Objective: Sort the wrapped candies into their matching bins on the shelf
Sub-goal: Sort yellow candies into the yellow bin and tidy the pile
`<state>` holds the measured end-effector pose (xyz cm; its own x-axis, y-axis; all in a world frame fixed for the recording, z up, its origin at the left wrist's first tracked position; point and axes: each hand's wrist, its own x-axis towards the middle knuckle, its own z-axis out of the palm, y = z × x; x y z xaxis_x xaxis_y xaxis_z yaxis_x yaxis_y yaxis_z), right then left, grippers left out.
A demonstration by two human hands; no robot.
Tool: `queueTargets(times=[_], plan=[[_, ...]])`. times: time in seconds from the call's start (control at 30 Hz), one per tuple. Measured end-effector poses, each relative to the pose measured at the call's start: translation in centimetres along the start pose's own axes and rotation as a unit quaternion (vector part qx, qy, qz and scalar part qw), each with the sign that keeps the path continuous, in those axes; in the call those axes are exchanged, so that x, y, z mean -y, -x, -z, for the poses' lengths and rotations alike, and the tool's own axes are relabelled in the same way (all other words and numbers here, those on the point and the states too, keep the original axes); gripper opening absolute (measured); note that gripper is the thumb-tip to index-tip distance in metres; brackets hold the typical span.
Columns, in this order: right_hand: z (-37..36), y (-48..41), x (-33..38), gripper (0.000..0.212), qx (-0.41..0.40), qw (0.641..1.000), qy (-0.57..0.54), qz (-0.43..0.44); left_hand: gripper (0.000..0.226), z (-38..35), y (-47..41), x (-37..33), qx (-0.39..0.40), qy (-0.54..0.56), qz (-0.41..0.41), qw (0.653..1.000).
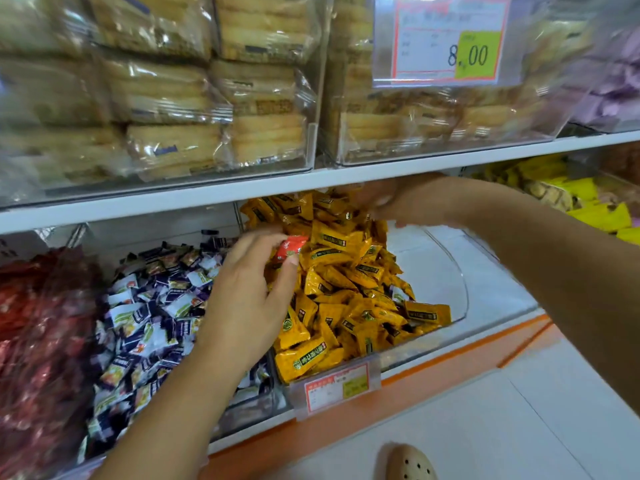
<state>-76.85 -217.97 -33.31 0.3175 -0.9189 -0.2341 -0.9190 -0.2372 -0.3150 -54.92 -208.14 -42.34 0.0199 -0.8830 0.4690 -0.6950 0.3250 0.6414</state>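
Note:
My left hand (249,282) pinches a small red wrapped candy (290,247) between thumb and fingertips, just above the left edge of the clear bin (446,271) of yellow candies (346,299). My right hand (394,202) reaches in under the shelf board over the back of the yellow pile; it is blurred, its fingers bent down among the wrappers, and I cannot make out whether it holds one. Left of the yellow bin sits a bin of white and dark blue candies (152,317). At the far left is a bin of red candies (38,334).
The white shelf board (214,192) above carries clear boxes of packed biscuits (173,98) and a price tag (446,43). A price label (337,386) hangs on the yellow bin's front. Yellow packets (588,202) lie at the right. A beige shoe (412,464) stands on the floor.

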Motion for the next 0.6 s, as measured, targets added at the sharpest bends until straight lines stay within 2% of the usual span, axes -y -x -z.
queueTargets(times=[0.07, 0.1, 0.2, 0.27, 0.3, 0.4, 0.57, 0.6], plan=[[-0.2, 1.1, -1.0, 0.033, 0.069, 0.996, -0.027, -0.046, 0.034, -0.2, 0.1, -0.3, 0.033, -0.014, -0.03, 0.999], [-0.7, 1.8, -1.6, 0.036, 0.11, 0.992, -0.005, -0.067, 0.035, -0.4, 0.2, -0.4, 0.052, -0.036, -0.053, 0.997], [-2.8, 2.7, -2.2, 0.06, 0.21, 0.97, 0.039, -0.115, 0.046, -1.2, 0.5, -0.6, 0.101, -0.106, -0.101, 0.984], [-4.8, 2.3, -2.2, 0.072, 0.233, 0.963, 0.058, -0.123, 0.049, -1.5, 0.7, -0.6, 0.112, -0.127, -0.101, 0.98], [-5.6, 2.1, -2.2, 0.07, 0.237, 0.961, 0.075, -0.12, 0.051, -1.6, 0.7, -0.5, 0.11, -0.129, -0.097, 0.981], [-7.8, 0.7, -2.8, 0.039, 0.183, 0.973, 0.105, -0.095, 0.052, -1.8, 0.6, -0.3, 0.105, -0.129, -0.081, 0.983], [-8.9, 0.2, -3.3, 0.026, 0.128, 0.982, 0.106, -0.09, 0.048, -1.9, 0.7, 0.0, 0.102, -0.136, -0.088, 0.982], [-8.8, 0.4, -3.4, 0.03, 0.116, 0.983, 0.11, -0.088, 0.047, -1.9, 0.6, 0.1, 0.099, -0.134, -0.088, 0.982]])
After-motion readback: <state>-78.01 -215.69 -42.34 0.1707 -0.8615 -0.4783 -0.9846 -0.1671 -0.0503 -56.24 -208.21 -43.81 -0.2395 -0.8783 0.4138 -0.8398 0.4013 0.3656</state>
